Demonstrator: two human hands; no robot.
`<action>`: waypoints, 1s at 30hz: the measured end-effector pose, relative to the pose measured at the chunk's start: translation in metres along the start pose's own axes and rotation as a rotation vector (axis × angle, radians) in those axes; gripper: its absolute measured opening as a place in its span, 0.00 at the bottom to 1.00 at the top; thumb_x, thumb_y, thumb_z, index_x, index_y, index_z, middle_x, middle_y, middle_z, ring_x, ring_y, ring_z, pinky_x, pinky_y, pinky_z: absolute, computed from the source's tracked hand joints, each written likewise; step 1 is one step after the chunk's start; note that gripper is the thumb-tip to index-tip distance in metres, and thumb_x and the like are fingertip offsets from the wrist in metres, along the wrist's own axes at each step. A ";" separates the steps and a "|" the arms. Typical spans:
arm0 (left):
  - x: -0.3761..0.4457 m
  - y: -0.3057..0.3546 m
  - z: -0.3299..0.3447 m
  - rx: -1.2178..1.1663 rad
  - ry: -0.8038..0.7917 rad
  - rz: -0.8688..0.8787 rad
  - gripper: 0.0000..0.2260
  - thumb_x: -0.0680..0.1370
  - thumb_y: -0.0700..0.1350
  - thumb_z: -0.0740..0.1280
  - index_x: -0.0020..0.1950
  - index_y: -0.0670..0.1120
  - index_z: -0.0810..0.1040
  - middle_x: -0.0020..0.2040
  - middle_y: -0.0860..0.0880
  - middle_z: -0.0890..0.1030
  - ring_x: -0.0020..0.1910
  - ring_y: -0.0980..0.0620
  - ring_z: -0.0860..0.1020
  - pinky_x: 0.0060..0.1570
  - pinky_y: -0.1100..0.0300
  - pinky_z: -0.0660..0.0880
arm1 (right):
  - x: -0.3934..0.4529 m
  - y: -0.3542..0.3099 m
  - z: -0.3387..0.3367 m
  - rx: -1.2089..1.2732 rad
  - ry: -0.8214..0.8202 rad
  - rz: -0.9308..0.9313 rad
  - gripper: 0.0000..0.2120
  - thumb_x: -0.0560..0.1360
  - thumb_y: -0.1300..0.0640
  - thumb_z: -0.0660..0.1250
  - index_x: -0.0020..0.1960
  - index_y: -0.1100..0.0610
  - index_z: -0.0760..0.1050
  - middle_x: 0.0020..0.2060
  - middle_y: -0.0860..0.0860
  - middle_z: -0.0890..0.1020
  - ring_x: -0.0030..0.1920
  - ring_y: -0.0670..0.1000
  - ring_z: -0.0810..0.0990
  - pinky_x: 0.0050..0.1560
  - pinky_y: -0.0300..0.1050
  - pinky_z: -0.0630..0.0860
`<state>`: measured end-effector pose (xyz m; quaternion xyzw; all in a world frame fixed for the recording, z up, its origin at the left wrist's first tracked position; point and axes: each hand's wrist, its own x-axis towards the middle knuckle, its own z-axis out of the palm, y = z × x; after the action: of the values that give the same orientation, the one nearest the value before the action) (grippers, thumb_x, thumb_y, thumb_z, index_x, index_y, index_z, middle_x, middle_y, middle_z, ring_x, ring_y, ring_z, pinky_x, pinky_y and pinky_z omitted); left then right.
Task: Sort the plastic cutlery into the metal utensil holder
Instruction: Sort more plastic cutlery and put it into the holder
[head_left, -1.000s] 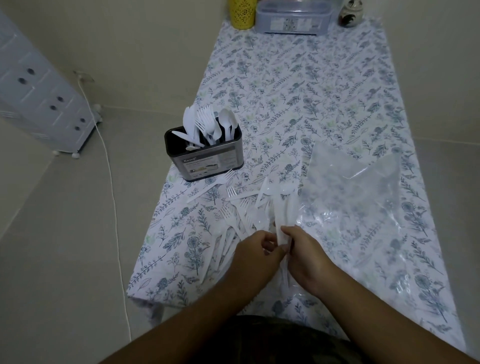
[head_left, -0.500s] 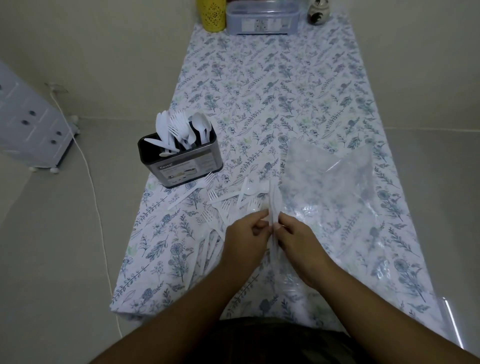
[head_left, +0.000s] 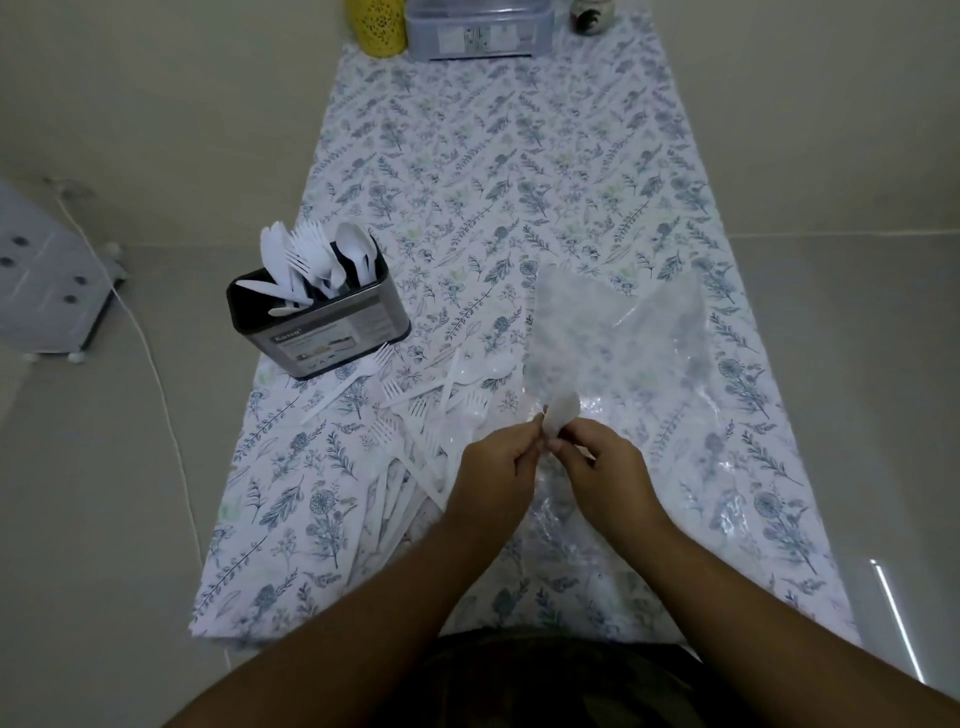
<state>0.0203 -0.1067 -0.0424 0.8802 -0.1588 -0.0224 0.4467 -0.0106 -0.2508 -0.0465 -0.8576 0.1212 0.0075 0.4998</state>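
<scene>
Center frame: left hand (head_left: 501, 470) and right hand (head_left: 597, 467) both pinch one white spoon (head_left: 561, 415); holder (head_left: 332, 332) upper left.

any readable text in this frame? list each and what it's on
"Kassa": brand word on the label on the metal holder; the last letters are uncertain.
Rest of that label: smaller print and pictures, too blurred to read.
Label on the grey box at the table's far end: print too small to read.
Yellow container and small jar: no text legible.
</scene>
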 end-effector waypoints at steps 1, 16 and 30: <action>-0.001 -0.003 0.003 0.013 -0.019 -0.005 0.07 0.81 0.39 0.66 0.57 0.40 0.82 0.45 0.46 0.85 0.41 0.59 0.80 0.45 0.76 0.71 | -0.001 0.004 0.002 -0.006 -0.001 0.010 0.06 0.80 0.59 0.68 0.49 0.60 0.81 0.44 0.54 0.84 0.48 0.53 0.81 0.50 0.54 0.79; 0.005 -0.011 -0.073 -0.049 0.191 -0.050 0.07 0.78 0.41 0.71 0.55 0.45 0.85 0.46 0.50 0.86 0.45 0.64 0.79 0.45 0.75 0.72 | 0.025 -0.075 0.016 0.149 -0.149 -0.056 0.12 0.75 0.63 0.74 0.47 0.46 0.80 0.39 0.42 0.86 0.45 0.44 0.85 0.52 0.47 0.82; 0.066 -0.033 -0.277 0.188 0.517 0.130 0.08 0.77 0.43 0.71 0.54 0.43 0.86 0.43 0.48 0.86 0.40 0.53 0.81 0.44 0.58 0.78 | 0.104 -0.276 0.095 0.279 -0.244 -0.374 0.10 0.74 0.63 0.76 0.47 0.49 0.82 0.39 0.46 0.85 0.40 0.40 0.84 0.46 0.34 0.81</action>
<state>0.1419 0.1076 0.1050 0.8822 -0.0972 0.2464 0.3894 0.1600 -0.0606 0.1282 -0.7807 -0.1006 0.0017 0.6168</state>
